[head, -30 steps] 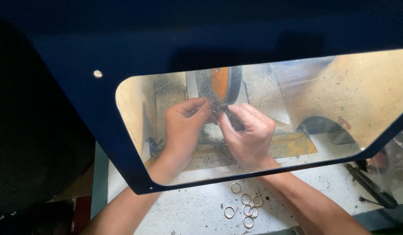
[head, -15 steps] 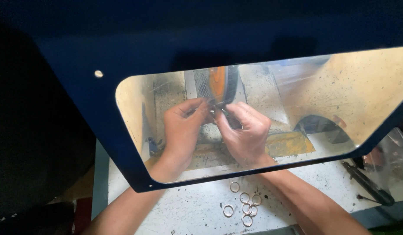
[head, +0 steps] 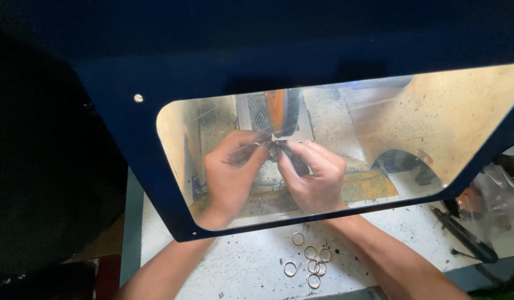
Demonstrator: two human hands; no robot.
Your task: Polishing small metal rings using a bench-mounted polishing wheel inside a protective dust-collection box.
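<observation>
Pressing a small metal ring (head: 275, 148) to the spinning wheel (head: 283, 111), both hands work behind the clear shield (head: 435, 128). The left hand (head: 230, 172) and right hand (head: 311, 175) pinch the ring between narrow fingertips, just below the wheel. This looks like the polishing step. Turning the ring calls for a firm grip and fingers clear of the wheel. More rings (head: 312, 261) lie on the white bench (head: 240, 266).

We saw a speckled white workbench (head: 251, 266) at the lower centre, small metal rings (head: 311, 260) scattered there, a dark hand tool (head: 462, 236) at lower right.
</observation>
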